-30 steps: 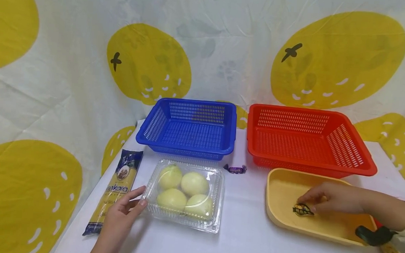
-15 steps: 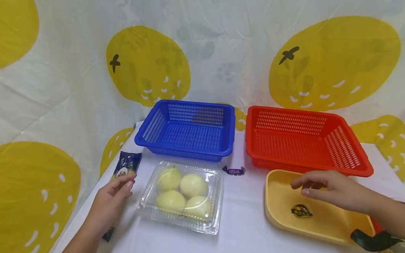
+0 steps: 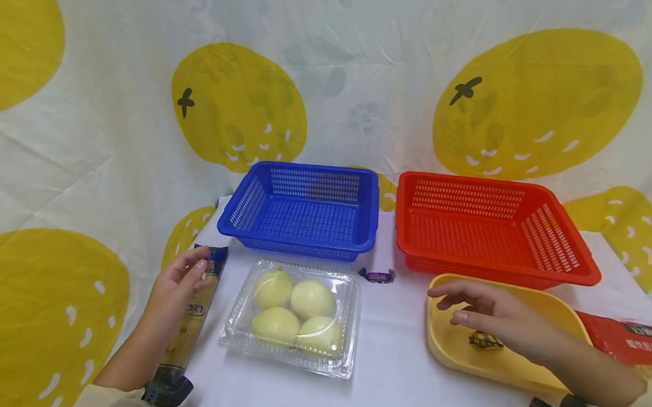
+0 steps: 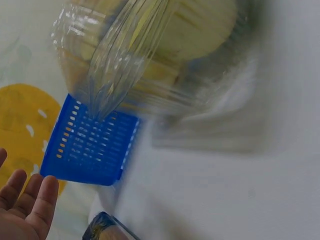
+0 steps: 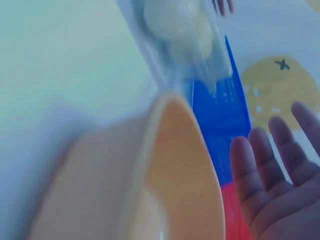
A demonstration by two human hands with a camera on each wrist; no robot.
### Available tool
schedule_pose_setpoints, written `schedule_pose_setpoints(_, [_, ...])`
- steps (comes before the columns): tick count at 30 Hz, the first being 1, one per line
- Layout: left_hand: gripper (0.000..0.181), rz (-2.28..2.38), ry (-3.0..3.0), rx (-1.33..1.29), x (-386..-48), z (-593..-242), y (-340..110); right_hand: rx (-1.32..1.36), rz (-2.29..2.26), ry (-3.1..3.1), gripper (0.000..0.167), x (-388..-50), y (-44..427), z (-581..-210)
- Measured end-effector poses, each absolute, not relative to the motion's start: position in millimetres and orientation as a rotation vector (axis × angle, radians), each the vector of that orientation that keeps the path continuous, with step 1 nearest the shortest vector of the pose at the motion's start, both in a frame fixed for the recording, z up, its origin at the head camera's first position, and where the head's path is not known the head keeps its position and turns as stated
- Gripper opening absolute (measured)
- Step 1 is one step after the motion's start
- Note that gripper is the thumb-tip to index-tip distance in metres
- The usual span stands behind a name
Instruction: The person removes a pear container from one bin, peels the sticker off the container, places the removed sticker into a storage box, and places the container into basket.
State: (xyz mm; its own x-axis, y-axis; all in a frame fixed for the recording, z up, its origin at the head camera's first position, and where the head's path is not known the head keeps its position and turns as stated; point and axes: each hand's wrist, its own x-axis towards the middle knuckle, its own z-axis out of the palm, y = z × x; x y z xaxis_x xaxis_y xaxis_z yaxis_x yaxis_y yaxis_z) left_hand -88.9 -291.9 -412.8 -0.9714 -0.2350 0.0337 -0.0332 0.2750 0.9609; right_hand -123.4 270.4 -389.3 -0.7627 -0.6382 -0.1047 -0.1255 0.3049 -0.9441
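Observation:
In the head view my left hand [image 3: 176, 285] hovers over a long pasta packet [image 3: 186, 337], its fingers loosely bent with nothing between them. To its right sits a clear plastic clamshell box [image 3: 290, 361] with several pale yellow-green round fruits [image 3: 312, 298] inside. My right hand [image 3: 497, 311], fingers relaxed and holding nothing, is above a yellow tray [image 3: 440, 348]. A small dark and yellow printed piece [image 3: 485, 341] lies in that tray, partly covered by the hand. The left wrist view shows outstretched left fingers [image 4: 45, 202]; the right wrist view shows spread right fingers [image 5: 245, 162].
A blue basket [image 3: 296, 248] and a red basket [image 3: 483, 267] stand side by side at the back. Between them and the clamshell lies a purple-wrapped candy [image 3: 379, 276]. A red packet [image 3: 628, 342] lies beyond the yellow tray at right. A fruit-print cloth [image 3: 360, 76] hangs behind.
My left hand has left the clamshell box and moved left over the pasta packet. The right hand has let go of the printed piece, risen and shifted left.

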Motion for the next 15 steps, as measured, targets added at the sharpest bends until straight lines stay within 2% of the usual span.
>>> schedule_pose_setpoints(8, [0.066, -1.873, -2.366, 0.162, -118.4, -406.5, -296.8, -0.498, -1.656, 1.967, 0.053, -110.5, 231.3, -397.5])
schedule_pose_setpoints(15, [0.062, -1.992, -2.299, 0.098, -147.6, -405.9, -304.9, -0.492, -1.801, 1.822, 0.057, -108.7, 198.8, -409.2])
